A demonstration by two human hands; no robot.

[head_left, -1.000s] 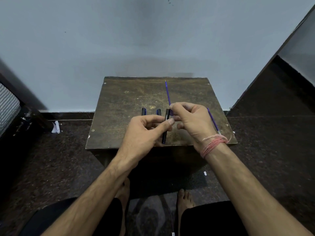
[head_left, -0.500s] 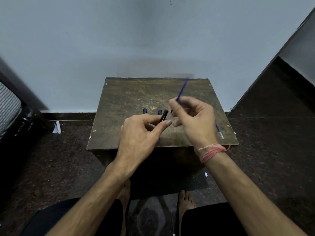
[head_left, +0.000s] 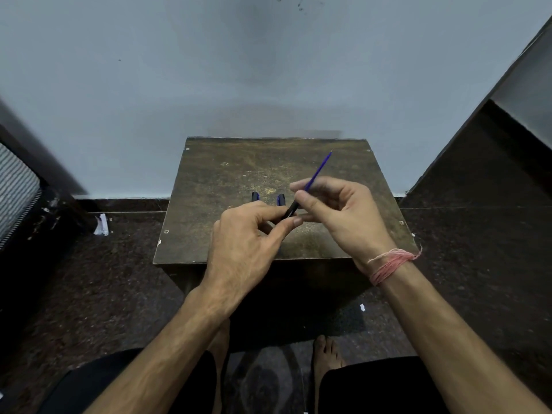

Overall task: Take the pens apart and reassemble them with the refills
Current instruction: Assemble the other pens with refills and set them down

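Thin blue plastic refill point(head_left: 317, 172) pinched in right-hand fingers point(head_left: 301, 186), lower end in slim black pen barrel point(head_left: 292, 209) between left-hand fingers point(head_left: 286, 224), above the worn brown counter point(head_left: 227, 180).

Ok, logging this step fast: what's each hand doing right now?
Left hand: grips the black pen barrel.
Right hand: pinches the blue refill, which angles up and away from the barrel.

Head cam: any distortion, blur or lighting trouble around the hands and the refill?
Head view: wide-angle bend curves the wall edges at the frame sides; light is dim and flat with no glare, and a soft shadow falls under the table. The blue refill pinched by the right hand is thin but readable. The black pen barrel gripped by the left hand is mostly hidden.
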